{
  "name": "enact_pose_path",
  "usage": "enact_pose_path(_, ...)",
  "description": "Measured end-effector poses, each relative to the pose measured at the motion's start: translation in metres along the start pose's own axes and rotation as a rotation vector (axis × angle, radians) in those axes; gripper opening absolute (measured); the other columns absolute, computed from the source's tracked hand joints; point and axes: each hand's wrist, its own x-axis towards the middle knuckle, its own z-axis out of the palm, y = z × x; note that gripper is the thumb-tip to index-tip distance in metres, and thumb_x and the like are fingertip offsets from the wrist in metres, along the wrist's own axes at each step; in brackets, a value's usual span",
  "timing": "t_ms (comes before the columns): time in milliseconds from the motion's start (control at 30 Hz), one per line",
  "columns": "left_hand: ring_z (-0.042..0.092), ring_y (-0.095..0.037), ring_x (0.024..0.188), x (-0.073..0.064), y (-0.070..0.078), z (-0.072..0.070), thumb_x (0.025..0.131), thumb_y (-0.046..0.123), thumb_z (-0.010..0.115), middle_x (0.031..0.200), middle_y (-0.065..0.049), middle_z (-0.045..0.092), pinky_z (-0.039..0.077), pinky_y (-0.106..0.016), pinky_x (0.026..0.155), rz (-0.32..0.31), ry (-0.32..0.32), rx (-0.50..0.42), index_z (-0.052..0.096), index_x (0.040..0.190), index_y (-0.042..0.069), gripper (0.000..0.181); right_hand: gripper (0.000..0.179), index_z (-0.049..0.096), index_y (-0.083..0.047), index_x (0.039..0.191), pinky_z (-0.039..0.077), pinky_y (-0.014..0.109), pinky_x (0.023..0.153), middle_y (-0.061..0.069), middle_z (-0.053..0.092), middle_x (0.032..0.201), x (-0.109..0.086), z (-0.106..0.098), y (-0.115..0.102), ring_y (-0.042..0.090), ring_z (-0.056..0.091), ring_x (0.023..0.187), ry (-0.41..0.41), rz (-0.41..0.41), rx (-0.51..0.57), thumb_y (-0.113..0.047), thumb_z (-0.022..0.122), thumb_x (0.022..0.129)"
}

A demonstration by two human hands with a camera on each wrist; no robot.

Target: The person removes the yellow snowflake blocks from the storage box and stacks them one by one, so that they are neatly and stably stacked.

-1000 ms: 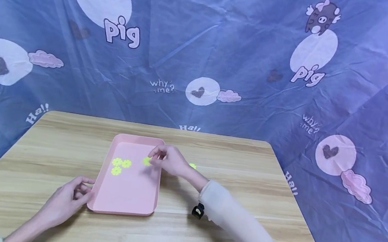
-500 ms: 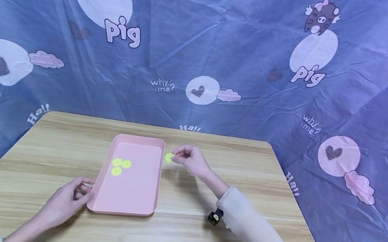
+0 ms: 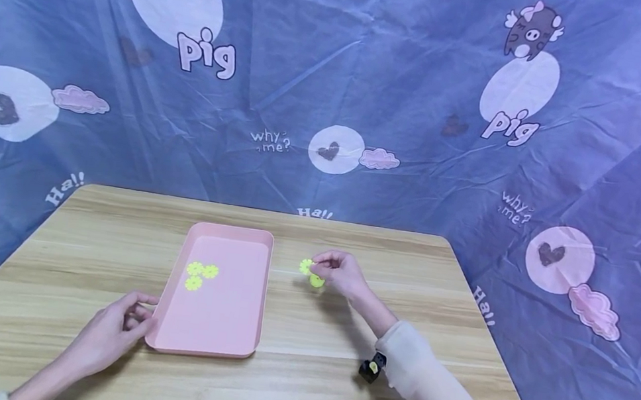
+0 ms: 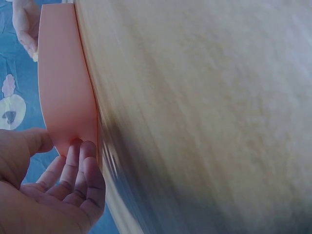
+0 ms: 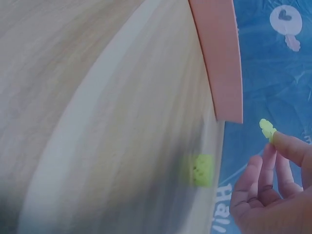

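A shallow pink tray [image 3: 221, 321] lies on the wooden table; three flat yellow flower-shaped pieces [image 3: 202, 273] rest inside, toward its left side. At the tray's near-left corner my left hand [image 3: 113, 331] holds the edge, thumb at the rim and fingertips against the outer wall [image 4: 68, 83]. To the right of the tray, my right hand [image 3: 344, 275] pinches another yellow flower-shaped piece [image 5: 267, 129] between thumb and fingertips, above the table. Just below it stands a small yellow-green stack [image 5: 202, 170], seemingly of the same pieces, partly behind the hand in the head view.
The wooden table [image 3: 112, 234] carries the tray left of its middle. A blue printed cloth [image 3: 287, 76] hangs behind and beside it. A black wrist camera [image 3: 372, 368] sits at the right sleeve.
My right hand has moved right, from above the tray to near the yellow-green stack, still pinching the flower-shaped piece. The left hand and the tray have stayed put.
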Motion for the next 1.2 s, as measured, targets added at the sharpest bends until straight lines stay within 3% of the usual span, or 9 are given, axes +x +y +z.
enact_pose_path(200, 0.060, 0.004, 0.072, 0.001, -0.001, 0.001, 0.097, 0.010, 0.073, 0.099, -0.004, 0.075, 0.050, -0.021, 0.069, -0.001, 0.000, 0.004, 0.063, 0.128, -0.001, 0.034, 0.028, 0.070, 0.007, 0.115, 0.051, 0.021, 0.060, -0.003, 0.071, 0.082, 0.001, -0.008, 0.012, 0.012, 0.063, 0.068, 0.028, 0.058, 0.028, -0.003, 0.076, 0.091)
enact_pose_path(567, 0.060, 0.003, 0.072, 0.001, -0.002, 0.002, 0.098, 0.011, 0.072, 0.097, -0.003, 0.075, 0.048, -0.021, 0.068, 0.004, 0.008, 0.018, 0.064, 0.128, -0.001, 0.033, 0.027, 0.071, 0.005, 0.116, 0.048, 0.021, 0.059, -0.004, 0.066, 0.075, 0.002, -0.016, 0.031, 0.009, 0.059, 0.064, 0.078, 0.140, -0.015, -0.006, 0.076, 0.092)
enact_pose_path(1200, 0.059, 0.005, 0.072, 0.001, -0.002, 0.003, 0.098, 0.010, 0.071, 0.096, -0.002, 0.074, 0.049, -0.021, 0.068, 0.017, 0.018, 0.019, 0.064, 0.127, -0.001, 0.032, 0.022, 0.072, 0.009, 0.109, 0.047, 0.020, 0.059, 0.001, 0.070, 0.080, 0.006, -0.013, 0.038, 0.009, 0.055, 0.062, 0.104, 0.100, -0.083, -0.001, 0.077, 0.089)
